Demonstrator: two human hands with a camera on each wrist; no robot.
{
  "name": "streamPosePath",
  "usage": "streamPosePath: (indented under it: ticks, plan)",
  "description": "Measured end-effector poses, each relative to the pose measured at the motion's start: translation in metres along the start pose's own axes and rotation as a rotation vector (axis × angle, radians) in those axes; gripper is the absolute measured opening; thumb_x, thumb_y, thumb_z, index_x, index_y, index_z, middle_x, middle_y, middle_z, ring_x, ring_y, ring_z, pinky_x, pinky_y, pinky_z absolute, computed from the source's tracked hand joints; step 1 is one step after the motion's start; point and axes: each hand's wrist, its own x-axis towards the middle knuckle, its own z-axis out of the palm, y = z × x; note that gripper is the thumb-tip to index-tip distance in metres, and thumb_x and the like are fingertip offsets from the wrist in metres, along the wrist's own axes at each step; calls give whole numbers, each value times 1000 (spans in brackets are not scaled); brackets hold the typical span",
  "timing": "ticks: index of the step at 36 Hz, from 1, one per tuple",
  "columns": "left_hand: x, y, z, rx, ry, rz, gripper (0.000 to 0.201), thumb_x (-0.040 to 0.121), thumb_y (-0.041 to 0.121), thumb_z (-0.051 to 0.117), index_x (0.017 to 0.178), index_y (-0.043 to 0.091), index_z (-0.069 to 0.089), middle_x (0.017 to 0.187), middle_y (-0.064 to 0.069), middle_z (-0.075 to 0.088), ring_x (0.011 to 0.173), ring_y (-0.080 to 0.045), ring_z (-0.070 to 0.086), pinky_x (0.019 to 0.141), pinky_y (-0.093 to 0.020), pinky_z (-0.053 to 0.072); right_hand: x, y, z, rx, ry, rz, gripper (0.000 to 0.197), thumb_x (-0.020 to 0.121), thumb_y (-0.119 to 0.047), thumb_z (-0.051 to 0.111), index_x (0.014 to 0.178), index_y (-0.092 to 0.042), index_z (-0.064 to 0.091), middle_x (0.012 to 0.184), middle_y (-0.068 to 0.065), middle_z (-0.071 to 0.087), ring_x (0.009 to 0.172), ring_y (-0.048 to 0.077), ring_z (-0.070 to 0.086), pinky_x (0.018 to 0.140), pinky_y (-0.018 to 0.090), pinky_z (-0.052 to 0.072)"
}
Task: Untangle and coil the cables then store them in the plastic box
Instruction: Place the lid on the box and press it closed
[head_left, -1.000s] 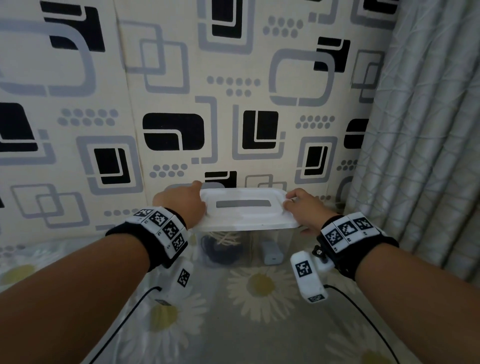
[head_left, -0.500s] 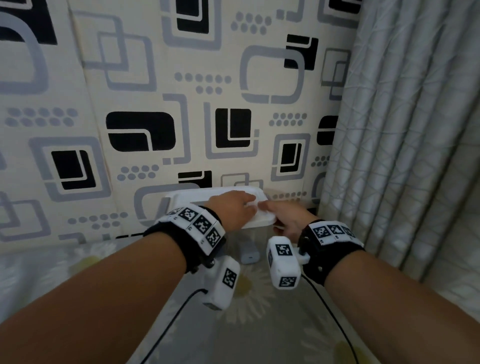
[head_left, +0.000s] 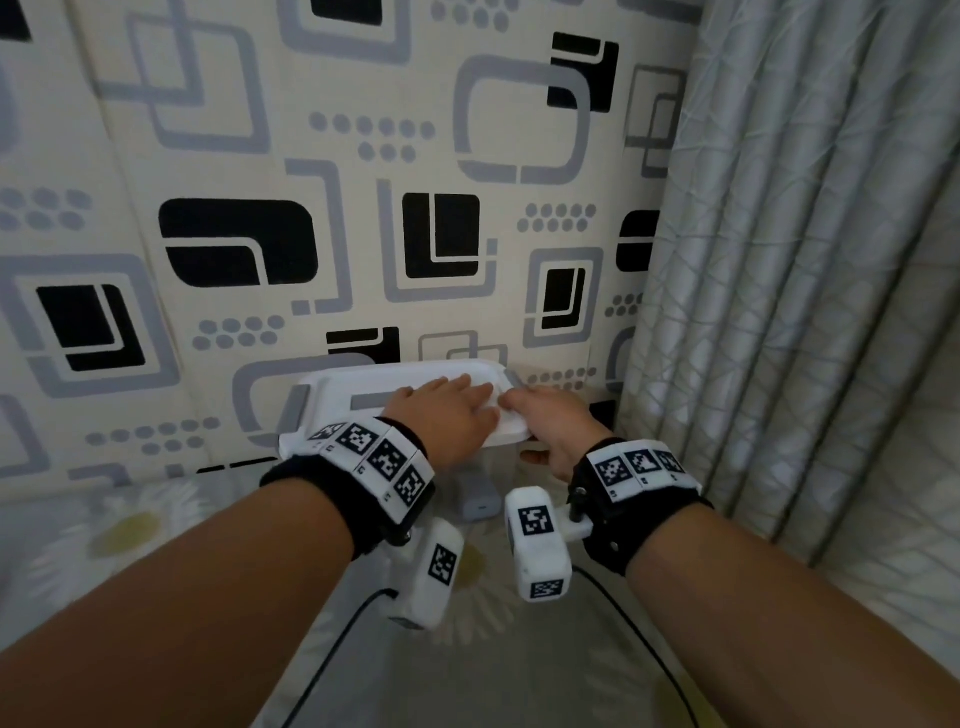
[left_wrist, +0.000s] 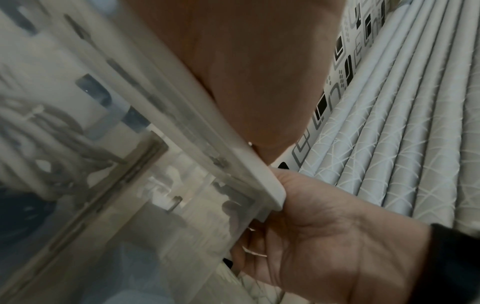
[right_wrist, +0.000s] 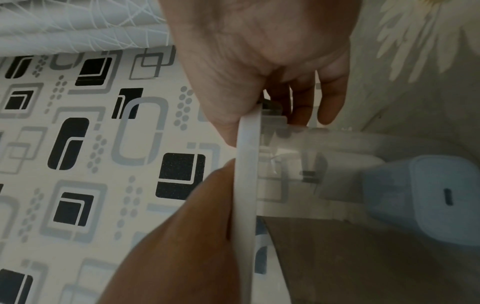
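Right now the clear plastic box (head_left: 475, 470) sits on the daisy-print sheet (head_left: 270, 649) close to the patterned wall (head_left: 363, 234), w/ its white lid (head_left: 395, 382) on top; a grey latch (head_left: 296, 408) shows at the lid's left end; thru the clear wall a coiled cable (left_wrist: 64, 131) is visible, blurred, plus a pale blue charger block (right_wrist: 426, 197) w/ a slot port facing out, near the box's right end; left hand (head_left: 449, 415) lies palm-down on the lid's right part, fingers straight and close together, pressing flat; right hand (head_left: 556, 423) is at the lid's right corner, thumb on top of the rim and fingers curled under the box edge, clamped on it (seen in both wrist views); the two hands nearly touch at the fingertips; grey pleated curtain (head_left: 805, 260) hangs just right of the box; both wrists wear black bands w/ marker tags and white camera pods.
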Motion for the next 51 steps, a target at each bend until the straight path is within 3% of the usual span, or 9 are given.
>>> streamPosePath:
  ticks: [7,13,23,29,33,36,41,45,51]
  plan:
    - [-1,2,2,-50,32,-9,53,102,44,20,153,28,18,163,-3,12,148,-21,15,118,-48,14,3,0,1,-117,46,-64,6,85,-22,62,82,-27,63,99,7,68,87,22,62,67,31,51]
    - [-5,1,1,-96,107,-8,51,102,45,27,149,27,32,159,-2,26,144,-21,26,116,-43,21,1,-1,0,-119,-14,-46,24,86,-25,60,109,-21,63,107,7,67,97,25,61,70,33,49]
    - [-44,-55,-41,-770,478,-179,40,97,37,51,136,28,54,137,4,54,116,-11,51,96,-24,36,-12,12,-3,259,-30,106,48,82,-58,63,113,-20,62,108,3,69,102,21,61,92,40,48]
    - [-70,-90,-21,-1147,698,-441,50,96,31,51,145,26,42,147,5,42,113,-6,41,82,-12,35,-23,18,5,336,-26,126,46,86,-58,57,112,-19,59,101,5,65,88,20,59,58,32,42]
    - [-79,-89,11,-1332,653,-596,67,92,41,54,150,22,27,149,-4,39,122,-21,47,103,-39,39,-26,23,11,364,-28,109,42,86,-58,58,97,-17,66,79,5,71,73,21,65,53,28,47]
    - [-81,-82,28,-1423,541,-656,68,90,49,54,147,20,32,144,-4,44,126,-27,45,107,-48,35,-28,27,16,393,-24,117,44,86,-56,60,101,-15,64,84,7,71,73,21,66,52,27,49]
    - [-85,-69,43,-1668,372,-700,60,84,54,58,137,30,46,128,3,57,111,-20,53,96,-44,38,-31,31,28,419,-52,149,47,83,-55,63,109,-16,62,100,12,71,92,29,67,75,40,56]
    - [-89,-58,38,-1893,251,-680,38,89,47,59,101,11,63,68,-8,71,75,-26,65,63,-36,51,-33,31,30,454,-74,158,33,87,-47,61,103,-18,61,101,12,70,94,31,66,88,49,53]
    - [-97,-55,31,-1963,234,-685,33,91,42,55,92,9,60,57,-10,69,77,-30,63,68,-40,49,-38,27,31,461,-72,148,39,84,-41,64,110,-12,64,103,17,72,94,35,68,86,56,53]
